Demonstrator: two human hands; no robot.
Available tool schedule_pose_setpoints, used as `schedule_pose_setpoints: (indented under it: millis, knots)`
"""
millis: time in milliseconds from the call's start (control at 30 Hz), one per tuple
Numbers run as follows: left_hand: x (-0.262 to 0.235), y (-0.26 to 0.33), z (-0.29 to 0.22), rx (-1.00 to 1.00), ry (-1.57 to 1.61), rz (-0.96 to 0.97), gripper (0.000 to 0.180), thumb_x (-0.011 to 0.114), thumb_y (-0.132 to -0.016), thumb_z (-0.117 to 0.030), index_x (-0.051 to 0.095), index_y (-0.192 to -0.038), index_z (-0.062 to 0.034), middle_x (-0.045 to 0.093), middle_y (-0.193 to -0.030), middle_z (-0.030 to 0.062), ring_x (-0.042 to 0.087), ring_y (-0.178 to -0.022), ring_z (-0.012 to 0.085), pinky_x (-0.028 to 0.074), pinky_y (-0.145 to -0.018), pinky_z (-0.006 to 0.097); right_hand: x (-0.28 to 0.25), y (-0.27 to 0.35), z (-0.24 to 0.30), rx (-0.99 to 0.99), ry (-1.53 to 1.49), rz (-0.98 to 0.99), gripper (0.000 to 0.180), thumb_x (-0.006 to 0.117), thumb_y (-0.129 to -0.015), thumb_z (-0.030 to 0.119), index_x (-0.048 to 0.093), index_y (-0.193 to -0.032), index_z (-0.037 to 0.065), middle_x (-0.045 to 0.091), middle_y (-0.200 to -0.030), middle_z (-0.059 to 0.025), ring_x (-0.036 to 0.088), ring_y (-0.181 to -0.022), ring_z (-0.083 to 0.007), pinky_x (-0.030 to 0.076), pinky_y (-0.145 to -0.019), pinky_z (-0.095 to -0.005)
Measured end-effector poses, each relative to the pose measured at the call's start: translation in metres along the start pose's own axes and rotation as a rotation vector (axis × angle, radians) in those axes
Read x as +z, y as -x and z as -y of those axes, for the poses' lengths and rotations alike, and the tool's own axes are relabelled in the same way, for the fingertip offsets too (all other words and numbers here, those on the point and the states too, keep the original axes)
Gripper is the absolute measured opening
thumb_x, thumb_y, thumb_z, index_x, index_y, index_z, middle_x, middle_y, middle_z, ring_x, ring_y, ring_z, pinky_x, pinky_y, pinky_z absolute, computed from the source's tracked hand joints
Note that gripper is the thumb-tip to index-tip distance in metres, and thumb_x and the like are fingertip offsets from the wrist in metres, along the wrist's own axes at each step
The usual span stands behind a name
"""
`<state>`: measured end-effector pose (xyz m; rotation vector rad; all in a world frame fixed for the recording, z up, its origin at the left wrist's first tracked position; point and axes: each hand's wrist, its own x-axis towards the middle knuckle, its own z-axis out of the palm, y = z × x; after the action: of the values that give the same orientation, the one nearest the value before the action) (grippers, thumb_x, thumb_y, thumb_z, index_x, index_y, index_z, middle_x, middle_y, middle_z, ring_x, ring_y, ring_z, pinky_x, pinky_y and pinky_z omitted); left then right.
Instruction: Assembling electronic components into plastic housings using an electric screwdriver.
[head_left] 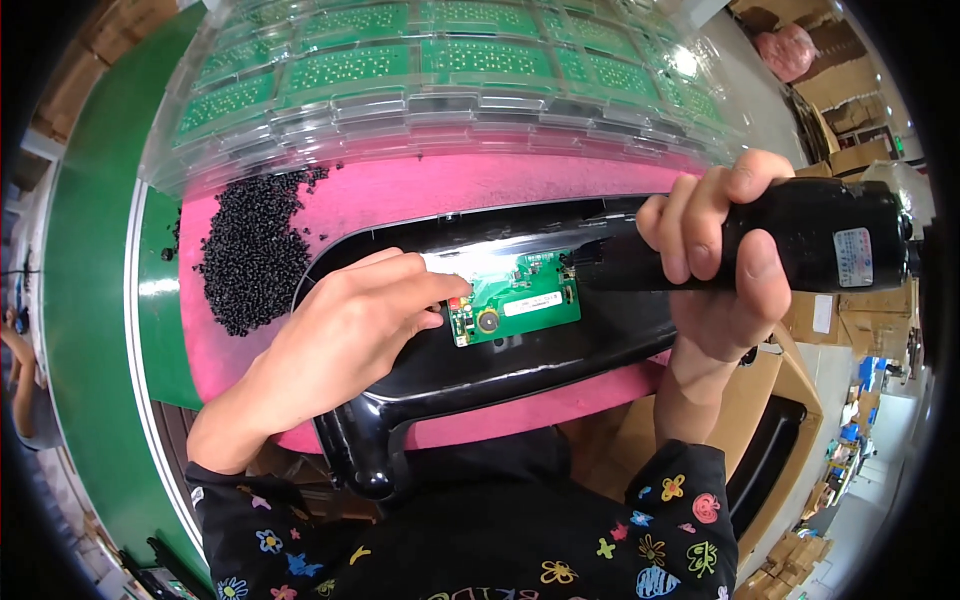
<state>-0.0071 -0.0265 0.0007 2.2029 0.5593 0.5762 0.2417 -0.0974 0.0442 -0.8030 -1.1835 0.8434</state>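
My right hand (718, 255) is wrapped round a black electric screwdriver (815, 235), held almost level. Its narrower front points left, to the right end of a green circuit board (530, 300). The board lies inside a long, shallow black plastic housing (480, 382) with a rounded stub at its lower left. At the board's left end, my left hand (375, 318) is closed, index fingertip on the board beside a small red part and thumb near the edge. The front of the screwdriver hides whatever its tip touches.
The housing rests on a pink mat (350, 205). A pile of small black screws (250, 255) lies on the mat to the left. Clear plastic trays (440, 105) of green circuit boards are stacked at the back. An open cardboard box (745, 420) stands at the right.
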Motion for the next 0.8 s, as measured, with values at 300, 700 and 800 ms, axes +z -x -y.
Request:
schedule_pose_setpoints:
  millis: [300,700,800]
  knots:
    - [0.0047,0.0014,0.0011,0.099,-0.284,0.099,0.040,0.065,-0.072,0.005,0.069,-0.110,-0.0058,0.043,-0.075,0.0083,0.050,-0.072,0.0253,0.044,-0.065,0.038,0.0033,0.0003,-0.0039,0.026,0.047,0.026,0.036,0.064,-0.086,0.029,0.047,-0.110,0.007,0.048,-0.066,0.0002,0.046,-0.056,-0.0117,0.038,-0.062,-0.0309]
    - [0.0000,0.0007,-0.0056,0.113,-0.470,0.248,0.041,0.063,-0.079,-0.010,0.068,-0.119,-0.0053,0.048,-0.086,0.0044,0.054,-0.085,0.0186,0.045,-0.075,0.033,0.0039,-0.0001,-0.0036,0.011,0.060,0.040,0.035,0.064,-0.087,0.029,0.047,-0.108,0.007,0.048,-0.066,0.0008,0.046,-0.056,-0.0109,0.038,-0.061,-0.0302]
    - [0.0004,0.0001,-0.0071,0.115,-0.479,0.247,0.040,0.063,-0.079,-0.010,0.068,-0.118,-0.0048,0.048,-0.086,0.0047,0.054,-0.084,0.0188,0.045,-0.075,0.033,0.0041,0.0000,-0.0034,0.021,0.042,0.033,0.033,0.064,-0.087,0.029,0.047,-0.106,0.007,0.048,-0.066,0.0009,0.045,-0.055,-0.0107,0.038,-0.060,-0.0296]
